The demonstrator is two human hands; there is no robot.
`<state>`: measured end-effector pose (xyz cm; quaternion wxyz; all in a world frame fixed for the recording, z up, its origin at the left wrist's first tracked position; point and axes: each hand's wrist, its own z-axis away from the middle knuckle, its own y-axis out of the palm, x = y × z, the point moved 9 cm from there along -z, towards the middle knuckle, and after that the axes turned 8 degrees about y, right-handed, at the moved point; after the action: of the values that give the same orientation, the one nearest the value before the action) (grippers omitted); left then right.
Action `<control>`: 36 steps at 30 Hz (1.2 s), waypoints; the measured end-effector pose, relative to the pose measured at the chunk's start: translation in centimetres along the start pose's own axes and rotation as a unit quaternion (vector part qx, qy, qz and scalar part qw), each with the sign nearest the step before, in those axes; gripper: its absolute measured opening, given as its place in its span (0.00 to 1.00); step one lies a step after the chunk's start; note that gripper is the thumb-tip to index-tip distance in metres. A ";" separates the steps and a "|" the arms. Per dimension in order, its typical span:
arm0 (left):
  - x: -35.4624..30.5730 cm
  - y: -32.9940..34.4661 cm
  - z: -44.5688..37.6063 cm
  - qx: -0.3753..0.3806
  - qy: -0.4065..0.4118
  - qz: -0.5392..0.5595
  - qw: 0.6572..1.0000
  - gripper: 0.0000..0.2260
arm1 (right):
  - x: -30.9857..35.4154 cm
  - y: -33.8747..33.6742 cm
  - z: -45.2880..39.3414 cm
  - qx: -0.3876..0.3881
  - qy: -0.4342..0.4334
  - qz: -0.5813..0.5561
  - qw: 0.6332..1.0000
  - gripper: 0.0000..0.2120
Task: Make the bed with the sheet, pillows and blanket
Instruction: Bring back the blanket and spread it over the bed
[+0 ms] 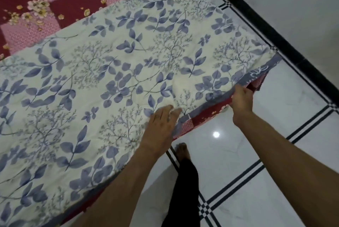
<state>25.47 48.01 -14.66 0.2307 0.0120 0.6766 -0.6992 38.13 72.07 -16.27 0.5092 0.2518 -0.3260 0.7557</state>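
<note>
- One blanket (113,72), cream with blue-grey leaf sprigs, lies spread flat across the bed; its blue-grey border runs along the near edge and turns up at the far right corner.
- One sheet (60,1), a red and pink check with pale flower clusters, shows beyond the blanket at the upper left and again as a narrow strip under the blanket's near edge, hanging toward the floor.
- Two hands, both at the blanket's near edge.
- The left hand (161,126) lies palm down on the blanket just inside the border, fingers straight and together, pressing the cloth and grasping nothing.
- The right hand (242,98) is at the border farther toward the corner, its fingers curled over the edge and gripping the blanket (the fingertips themselves are tucked under the cloth and cannot be seen).
- One bare foot (182,150) and a dark trouser leg (185,190) stand on the floor just beside the bed, between the two forearms.
- The floor (266,120) is glossy white tile with dark double-line inlays; one bright spot of reflected light sits on it below the right hand.
- One black skirting band (286,43) runs diagonally along the foot of a pale wall at the upper right.
- The blanket runs out of view on the left and at the bottom, so its full extent is cut off; the mattress beneath is wholly covered.
</note>
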 end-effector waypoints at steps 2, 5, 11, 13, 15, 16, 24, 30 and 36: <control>-0.5 0.4 -3.1 0.007 0.014 0.003 1.000 0.30 | 1.2 -0.7 -2.7 -0.001 0.023 -0.030 0.999 0.22; -1.1 0.8 -8.6 0.016 0.042 0.015 0.999 0.33 | 3.1 -1.1 -5.9 0.006 0.052 -0.075 0.996 0.14; -4.4 0.5 -18.1 -0.034 0.083 0.018 0.996 0.35 | 5.8 -1.1 -10.5 -0.021 0.027 -0.074 0.997 0.16; -5.7 0.7 -19.9 -0.026 0.086 0.001 0.996 0.33 | 5.3 -2.3 -11.2 -0.076 0.050 -0.072 0.993 0.25; -6.9 1.7 -21.8 0.012 0.095 -0.016 0.995 0.36 | 5.0 -3.2 -11.8 -0.094 0.087 -0.104 0.986 0.25; -7.4 2.3 -22.6 0.028 0.097 -0.023 0.995 0.37 | 4.9 -3.2 -12.0 -0.083 0.106 -0.128 0.983 0.23; -10.6 2.6 -26.2 0.064 0.067 -0.059 0.994 0.43 | 7.6 0.1 -14.5 0.060 0.188 -0.256 0.946 0.16; -11.0 1.9 -29.9 0.095 -0.034 -0.031 0.994 0.51 | 9.4 -1.1 -15.0 0.082 0.186 -0.194 0.960 0.13; -10.1 0.1 -31.7 0.105 -0.052 -0.003 0.993 0.38 | 10.5 -6.3 -16.5 0.005 0.140 -0.083 0.987 0.13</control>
<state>25.17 81.22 -14.13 0.2613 -0.0023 0.5861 -0.7669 39.52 92.53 -18.23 0.6093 0.1722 -0.2254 0.7404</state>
